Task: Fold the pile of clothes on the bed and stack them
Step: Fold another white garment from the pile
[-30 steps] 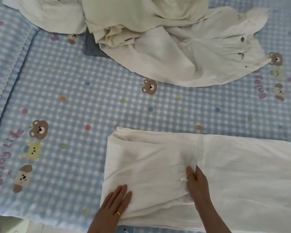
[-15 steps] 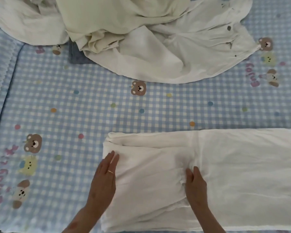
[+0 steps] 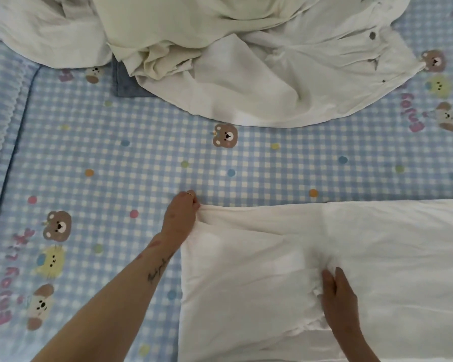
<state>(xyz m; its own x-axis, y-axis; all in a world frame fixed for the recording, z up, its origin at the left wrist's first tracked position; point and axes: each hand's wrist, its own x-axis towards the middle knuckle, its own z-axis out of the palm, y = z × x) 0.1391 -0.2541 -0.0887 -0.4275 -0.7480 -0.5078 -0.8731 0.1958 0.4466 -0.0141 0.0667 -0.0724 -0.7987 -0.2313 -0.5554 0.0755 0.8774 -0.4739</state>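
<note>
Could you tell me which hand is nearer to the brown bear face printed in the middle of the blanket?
The left hand. It grips the white garment's far left corner, just below and left of the bear face. The right hand rests flat on the garment's middle, farther toward the person.

Soft daylight; whites perhaps overexposed, blurry.

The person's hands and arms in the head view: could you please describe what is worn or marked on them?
Both forearms are bare, with no sleeves in view. The left hand wears a thin gold-coloured ring on one finger, and the left forearm carries a small dark line of script tattoo. The right hand shows no ring, watch or glove.
</note>
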